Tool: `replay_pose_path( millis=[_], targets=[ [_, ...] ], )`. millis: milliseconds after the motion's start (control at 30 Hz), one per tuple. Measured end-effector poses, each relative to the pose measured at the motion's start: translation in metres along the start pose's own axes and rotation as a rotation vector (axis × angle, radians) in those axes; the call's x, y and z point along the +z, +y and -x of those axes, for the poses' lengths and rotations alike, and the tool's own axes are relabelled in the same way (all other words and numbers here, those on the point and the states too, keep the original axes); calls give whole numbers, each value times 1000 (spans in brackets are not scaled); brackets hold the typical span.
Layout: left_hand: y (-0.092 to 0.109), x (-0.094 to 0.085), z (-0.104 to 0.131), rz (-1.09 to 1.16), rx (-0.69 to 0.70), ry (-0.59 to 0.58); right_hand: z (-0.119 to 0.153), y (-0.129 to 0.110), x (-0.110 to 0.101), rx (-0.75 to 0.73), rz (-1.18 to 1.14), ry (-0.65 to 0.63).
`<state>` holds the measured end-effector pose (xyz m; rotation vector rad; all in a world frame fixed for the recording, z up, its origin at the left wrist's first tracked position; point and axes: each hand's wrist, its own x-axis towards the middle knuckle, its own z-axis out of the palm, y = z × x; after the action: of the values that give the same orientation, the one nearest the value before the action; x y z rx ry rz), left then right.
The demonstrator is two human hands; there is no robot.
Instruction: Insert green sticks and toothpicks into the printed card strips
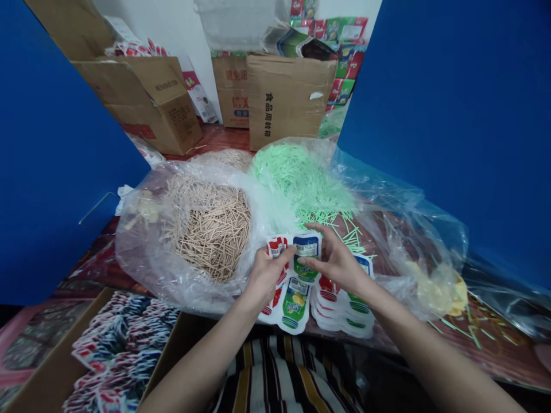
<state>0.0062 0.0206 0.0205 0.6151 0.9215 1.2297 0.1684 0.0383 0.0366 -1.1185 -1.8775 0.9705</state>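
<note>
My left hand [266,274] and my right hand [338,261] hold a flat bottle-shaped packet [306,261] between them, with a red side and a green Sprite side. My left thumb presses across its middle. The right thumb lies on the Sprite face, and the right fingers curl round its top and edge. Just below lies another red-and-green packet [296,304] at the table's front edge. A stack of similar packets [342,315] sits under my right wrist. Beyond my hands are a heap of light green sticks [301,178] and, to the left, a pile of brown paper-like sticks [215,229].
Clear plastic bags [142,241] surround both stick piles. At lower left, an open carton [101,304] holds many packed packets. Cardboard boxes [293,97] stand at the back, and blue panels [451,103] rise on both sides. Yellow rubber bands [495,321] lie at the right.
</note>
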Motion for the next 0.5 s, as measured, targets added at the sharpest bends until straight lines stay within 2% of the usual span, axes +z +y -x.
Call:
replay_pose_path(
  millis=[100, 200, 300, 500],
  targets=[
    [5, -2, 3, -45, -36, -26, 0, 6, 8, 155, -338, 36],
    [7, -7, 4, -97, -34, -33, 1, 10, 12, 244, -492, 94],
    [7, -12, 5, -100, -28, -17, 3, 12, 11, 283, -539, 116],
    [9, -14, 7, -124, -39, -43, 5, 12, 6, 287, -482, 62]
  ],
)
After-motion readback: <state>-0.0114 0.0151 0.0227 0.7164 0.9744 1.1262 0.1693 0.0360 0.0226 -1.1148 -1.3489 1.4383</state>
